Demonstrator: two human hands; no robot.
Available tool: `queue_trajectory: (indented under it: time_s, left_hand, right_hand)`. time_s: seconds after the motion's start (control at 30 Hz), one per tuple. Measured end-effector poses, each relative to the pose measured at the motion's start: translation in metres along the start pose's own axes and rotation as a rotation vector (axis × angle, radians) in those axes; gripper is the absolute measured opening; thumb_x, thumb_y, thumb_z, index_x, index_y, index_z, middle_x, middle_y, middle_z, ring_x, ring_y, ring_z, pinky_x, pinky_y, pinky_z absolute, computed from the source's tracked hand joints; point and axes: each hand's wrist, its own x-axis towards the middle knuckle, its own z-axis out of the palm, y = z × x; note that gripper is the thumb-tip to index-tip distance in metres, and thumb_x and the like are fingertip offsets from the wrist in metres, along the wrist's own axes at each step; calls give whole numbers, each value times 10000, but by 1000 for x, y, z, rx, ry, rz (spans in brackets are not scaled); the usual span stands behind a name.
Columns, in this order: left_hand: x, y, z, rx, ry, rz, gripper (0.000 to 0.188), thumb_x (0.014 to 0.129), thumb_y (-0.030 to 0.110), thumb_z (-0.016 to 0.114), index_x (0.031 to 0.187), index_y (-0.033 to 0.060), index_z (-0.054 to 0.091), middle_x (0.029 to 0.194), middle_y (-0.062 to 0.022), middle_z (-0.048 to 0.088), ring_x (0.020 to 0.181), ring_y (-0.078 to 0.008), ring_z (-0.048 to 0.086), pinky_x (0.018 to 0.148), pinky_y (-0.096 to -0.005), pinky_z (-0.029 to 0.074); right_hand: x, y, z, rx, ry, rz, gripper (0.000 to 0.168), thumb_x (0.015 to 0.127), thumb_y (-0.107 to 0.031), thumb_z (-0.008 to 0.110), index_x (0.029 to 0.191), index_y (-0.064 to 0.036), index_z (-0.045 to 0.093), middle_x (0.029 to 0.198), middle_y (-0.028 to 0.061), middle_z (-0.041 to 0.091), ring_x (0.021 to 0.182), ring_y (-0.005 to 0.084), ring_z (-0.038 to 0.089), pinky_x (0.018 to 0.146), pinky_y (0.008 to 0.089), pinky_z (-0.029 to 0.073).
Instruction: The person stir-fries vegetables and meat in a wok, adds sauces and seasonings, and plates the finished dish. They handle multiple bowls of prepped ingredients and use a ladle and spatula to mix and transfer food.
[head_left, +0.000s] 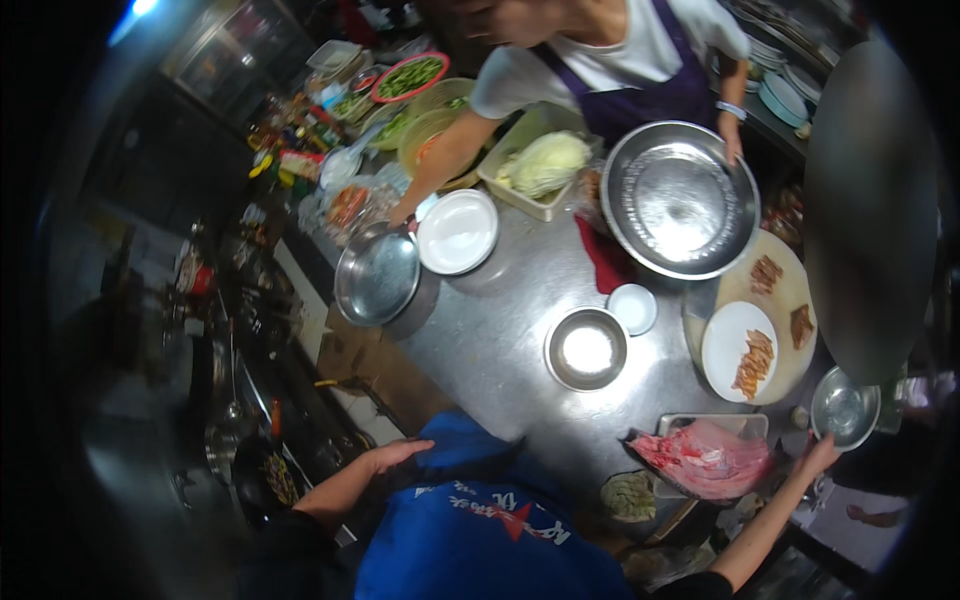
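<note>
My right hand grips the rim of a small metal bowl at the right, past the table's edge. My left hand is beside the blue apron with nothing seen in it; its fingers lie close together. Near my right arm, a split raw fish lies over a metal tray. A white plate with sliced meat rests on a round cutting board. An empty metal bowl stands mid-table beside a small white bowl.
Across the steel table, a co-worker in a purple apron holds a large metal basin and reaches towards a metal pan and white plates. A cabbage sits in a tub. A wok is at the lower left.
</note>
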Motion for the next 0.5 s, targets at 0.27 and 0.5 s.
queue_trajectory:
  time_s: [0.27,0.5]
  left_hand:
    - [60,-15,-59,-123,-16,137,594,870,367,557,1301,-3,382,1215,-143,517,1076,-244,525,928,-336,422]
    - [96,22,-153,302,232,457,493,862,357,543,1155,-39,537,1029,-135,621,919,-242,582,814,-333,456]
  right_hand:
    - [-236,-53,70,132,-466,675,190,750,-70,568,929,-8,564,844,81,584,604,195,585,407,296,481]
    - [-388,-19,136,203,-646,837,153,881,-172,569,845,-23,568,776,80,603,739,161,611,556,292,542]
